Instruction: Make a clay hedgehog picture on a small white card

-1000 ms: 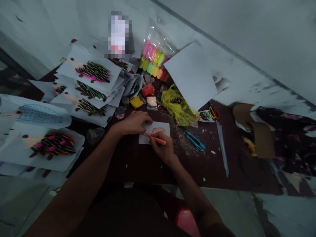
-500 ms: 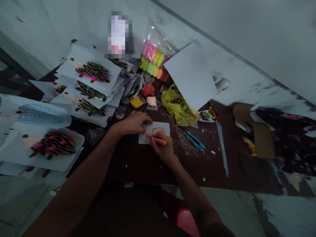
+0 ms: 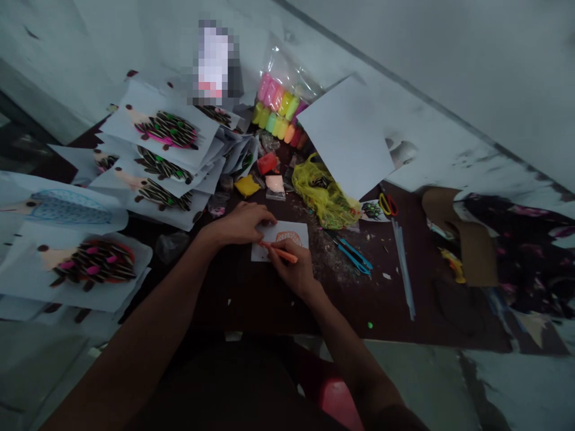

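A small white sheet of paper (image 3: 302, 228) lies on the dark table, with an orange drawing (image 3: 287, 236) of a scaly rounded shape on it. My right hand (image 3: 294, 263) is closed around an orange pen (image 3: 286, 254), whose tip is at the left part of the drawing. The hand covers the drawing's lower part. Resting on the paper's upper left edge, my left hand (image 3: 249, 223) has its fingers spread and holds nothing.
Stacked hedgehog pictures (image 3: 166, 129) fill the left side. Behind the paper are clay packets (image 3: 275, 184), a yellow plastic bag (image 3: 309, 185) and a bag of bottles (image 3: 281, 111). Rightward lie a blue cutter and scissors (image 3: 354, 256), more scissors (image 3: 389, 205) and clear sticks (image 3: 404, 269).
My right hand and the orange pen have shifted slightly left over the drawing. My left hand stays in place on the paper.
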`<state>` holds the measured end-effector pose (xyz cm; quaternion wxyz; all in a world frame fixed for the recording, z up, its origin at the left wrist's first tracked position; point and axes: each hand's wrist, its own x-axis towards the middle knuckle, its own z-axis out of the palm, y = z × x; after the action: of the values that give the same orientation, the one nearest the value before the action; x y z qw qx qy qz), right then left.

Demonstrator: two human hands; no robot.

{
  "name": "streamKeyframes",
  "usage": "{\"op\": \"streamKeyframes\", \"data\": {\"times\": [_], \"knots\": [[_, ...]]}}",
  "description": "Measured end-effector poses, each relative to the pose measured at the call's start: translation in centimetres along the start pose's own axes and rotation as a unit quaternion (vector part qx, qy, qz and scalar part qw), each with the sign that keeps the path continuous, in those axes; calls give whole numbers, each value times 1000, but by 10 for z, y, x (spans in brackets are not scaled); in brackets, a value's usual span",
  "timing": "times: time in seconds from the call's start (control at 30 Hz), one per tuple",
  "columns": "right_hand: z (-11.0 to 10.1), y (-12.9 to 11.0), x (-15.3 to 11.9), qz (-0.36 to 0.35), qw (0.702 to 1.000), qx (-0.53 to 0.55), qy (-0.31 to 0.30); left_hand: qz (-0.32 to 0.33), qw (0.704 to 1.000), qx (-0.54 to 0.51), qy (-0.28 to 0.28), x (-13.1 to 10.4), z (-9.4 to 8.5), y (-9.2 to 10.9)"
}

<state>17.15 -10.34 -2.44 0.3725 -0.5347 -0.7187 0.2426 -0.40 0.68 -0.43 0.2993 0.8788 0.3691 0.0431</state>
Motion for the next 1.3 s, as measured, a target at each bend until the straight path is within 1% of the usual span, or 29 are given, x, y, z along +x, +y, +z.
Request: {"op": "streamKeyframes", "data": {"times": [0.13,0.27,0.33,0.47,0.57,0.7,0.87,1.07,1.3], "knots": [[0,-1,-1,4,1000,-15,1,-3,1000,-1,4,-1,0,1],[-1,-3,-1,-7,1000,9,3,0,1000,-2,6,-1,-1,1],[-3,-4,0,1,1000,11,24,3,1000,-6,9,-1,-1,0],[-11,-3,2,39,994,-16,97,-1,1000,-10,7,0,1,-1],[-16,-1,4,56,991,-28,115,-5,1000,-13,10,0,1,-1],[-18,0,3,58,992,-25,111,-10,1000,-15,11,0,0,2],[-16,1,1,66,995,-31,74,-7,1000,-13,14,-1,-2,3],[-14,3,0,61,996,-37,57,-14,1000,-11,10,-1,-2,4],[-14,2,1,62,995,-43,71,-13,1000,-11,6,0,-2,3]]}}
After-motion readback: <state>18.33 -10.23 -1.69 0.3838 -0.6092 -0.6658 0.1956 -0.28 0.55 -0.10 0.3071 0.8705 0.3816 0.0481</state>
